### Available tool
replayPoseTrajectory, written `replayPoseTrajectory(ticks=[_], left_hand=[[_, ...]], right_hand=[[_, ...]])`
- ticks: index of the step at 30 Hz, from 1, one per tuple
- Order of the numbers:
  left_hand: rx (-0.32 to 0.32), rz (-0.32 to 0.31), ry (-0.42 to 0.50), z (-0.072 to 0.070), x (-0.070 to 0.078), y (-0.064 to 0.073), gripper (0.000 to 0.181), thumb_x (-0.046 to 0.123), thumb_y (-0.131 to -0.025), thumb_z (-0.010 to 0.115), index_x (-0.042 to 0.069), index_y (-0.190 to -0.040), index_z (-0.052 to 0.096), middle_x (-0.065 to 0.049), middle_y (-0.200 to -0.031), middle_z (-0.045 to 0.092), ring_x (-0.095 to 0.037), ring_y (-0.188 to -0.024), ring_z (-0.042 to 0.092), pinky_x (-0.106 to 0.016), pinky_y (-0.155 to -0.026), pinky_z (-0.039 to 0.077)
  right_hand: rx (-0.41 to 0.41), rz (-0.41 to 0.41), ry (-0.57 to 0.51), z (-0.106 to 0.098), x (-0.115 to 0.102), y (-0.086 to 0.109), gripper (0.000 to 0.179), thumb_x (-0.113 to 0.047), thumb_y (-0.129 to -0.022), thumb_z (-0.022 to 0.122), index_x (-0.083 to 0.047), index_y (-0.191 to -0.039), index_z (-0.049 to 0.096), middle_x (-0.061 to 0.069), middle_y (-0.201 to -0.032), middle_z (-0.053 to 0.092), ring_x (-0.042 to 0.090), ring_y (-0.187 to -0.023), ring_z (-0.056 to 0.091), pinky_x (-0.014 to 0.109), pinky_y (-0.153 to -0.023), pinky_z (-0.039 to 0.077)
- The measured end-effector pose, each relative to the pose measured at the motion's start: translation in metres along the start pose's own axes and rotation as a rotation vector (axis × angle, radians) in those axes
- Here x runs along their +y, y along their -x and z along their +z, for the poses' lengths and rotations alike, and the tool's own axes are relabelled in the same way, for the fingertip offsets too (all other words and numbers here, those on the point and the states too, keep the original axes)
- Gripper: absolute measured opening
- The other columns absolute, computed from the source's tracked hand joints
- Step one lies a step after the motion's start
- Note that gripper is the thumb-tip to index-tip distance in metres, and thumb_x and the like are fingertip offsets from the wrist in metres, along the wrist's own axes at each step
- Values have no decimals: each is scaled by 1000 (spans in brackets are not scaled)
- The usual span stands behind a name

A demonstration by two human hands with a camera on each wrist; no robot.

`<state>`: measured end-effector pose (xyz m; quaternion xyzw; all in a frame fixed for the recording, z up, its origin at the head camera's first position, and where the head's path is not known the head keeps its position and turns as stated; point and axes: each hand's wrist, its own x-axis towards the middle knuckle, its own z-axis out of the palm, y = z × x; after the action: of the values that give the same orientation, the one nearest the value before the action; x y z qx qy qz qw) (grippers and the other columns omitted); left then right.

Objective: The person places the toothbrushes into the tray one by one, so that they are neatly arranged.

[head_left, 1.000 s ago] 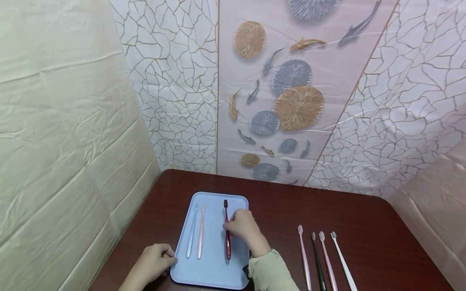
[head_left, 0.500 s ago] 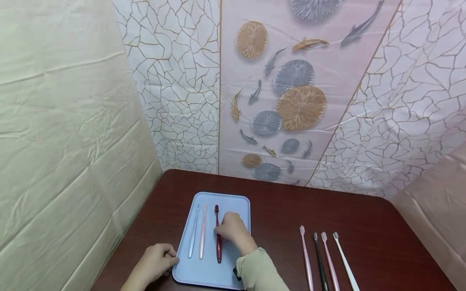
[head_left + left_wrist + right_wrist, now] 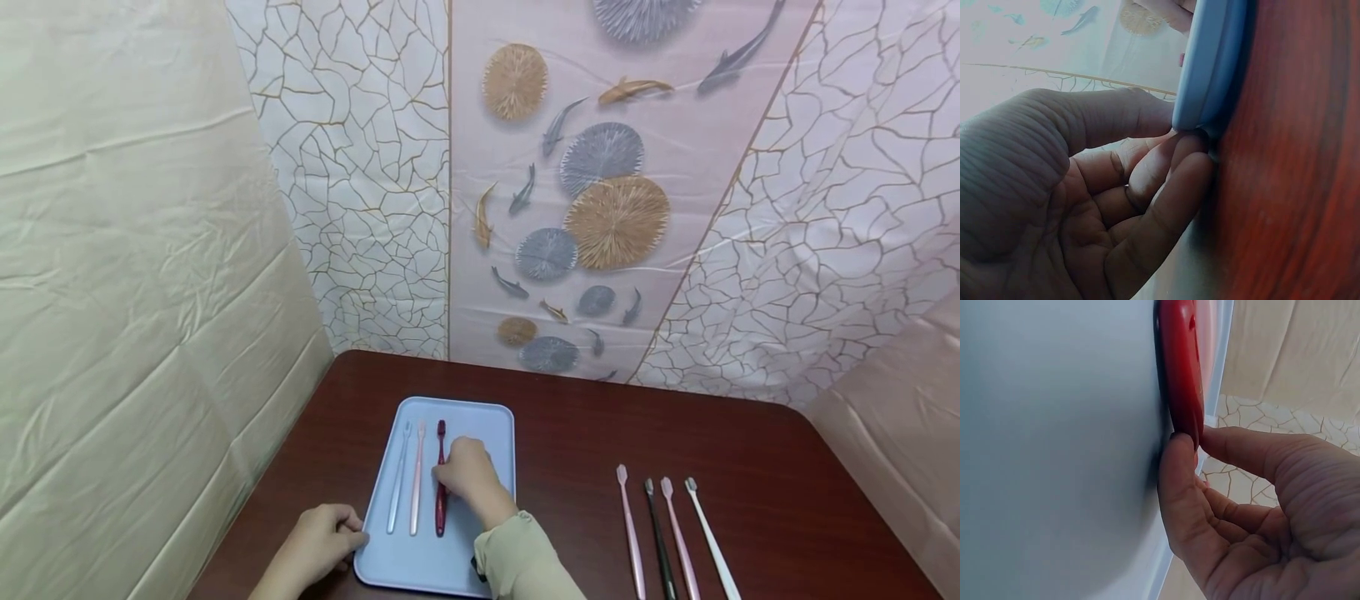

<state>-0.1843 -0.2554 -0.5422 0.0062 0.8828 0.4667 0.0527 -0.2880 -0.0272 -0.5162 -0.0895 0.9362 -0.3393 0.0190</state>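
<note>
Head view: 1 red toothbrush point(image 3: 441, 512) is pinched by the right fingers point(image 3: 1180, 487); the tray point(image 3: 482, 419) beneath them, by the left fingers point(image 3: 1169, 197).

Draped booth: creased cloth point(image 3: 150, 292) round 3 sides of a table point(image 3: 570, 450).

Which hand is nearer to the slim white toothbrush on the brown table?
Right. The right hand pinches the shiny red toothbrush over the blue rectangular tray, left of the white toothbrush; the left hand, farther left, grips the tray's edge.
</note>
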Motion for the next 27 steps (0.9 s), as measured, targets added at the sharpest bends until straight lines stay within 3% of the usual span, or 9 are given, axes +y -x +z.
replayPoseTrajectory(ticks=[15, 27], left_hand=[[8, 15, 4, 1, 2, 0, 11, 10, -82, 76, 7, -79, 66, 1, -70, 66, -15, -55, 61, -29, -47, 54], [6, 23, 7, 0, 0, 2, 11, 9, -80, 75, 7, -77, 66, 1, -69, 66, -15, -54, 61, -28, -47, 54]], right_hand=[[13, -13, 37, 3, -1, 3, 38, -15, -83, 75, -14, -55, 49, -2, -47, 45, 12, -40, 45, 24, -38, 36], [13, -10, 40, -9, -5, 12, 34, -23, -87, 77, -12, -60, 60, 0, -53, 51, 12, -47, 48, 25, -42, 39]])
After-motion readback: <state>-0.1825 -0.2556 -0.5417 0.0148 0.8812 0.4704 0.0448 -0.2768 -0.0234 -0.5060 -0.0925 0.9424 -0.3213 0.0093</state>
